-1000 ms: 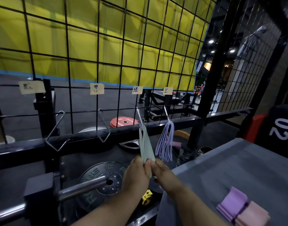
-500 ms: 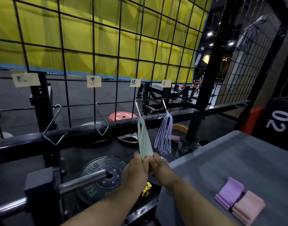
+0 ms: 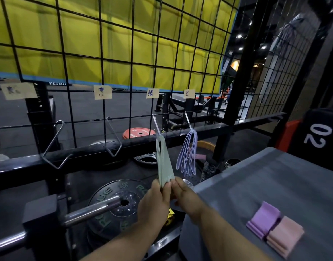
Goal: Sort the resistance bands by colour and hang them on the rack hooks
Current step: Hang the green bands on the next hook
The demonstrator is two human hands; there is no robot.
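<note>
Head view finds us about halfway. The pale green flat rubber bands (image 3: pixel 162 162) hang from the third silver wire hook (image 3: pixel 156 125), and the pale blue looped bands (image 3: pixel 187 157) hang from the fourth hook just beside them. Our left hand (image 3: pixel 154 202) and right hand (image 3: pixel 186 198) both pinch the green bundle's lower end, fingers curled on it. The folded purple bands (image 3: pixel 263 221) and folded pink bands (image 3: pixel 284 234) lie touching on the grey table (image 3: pixel 275 176). We judge they belong on the bare triangular hook (image 3: pixel 115 131) and the leftmost bare hook (image 3: pixel 53 140).
</note>
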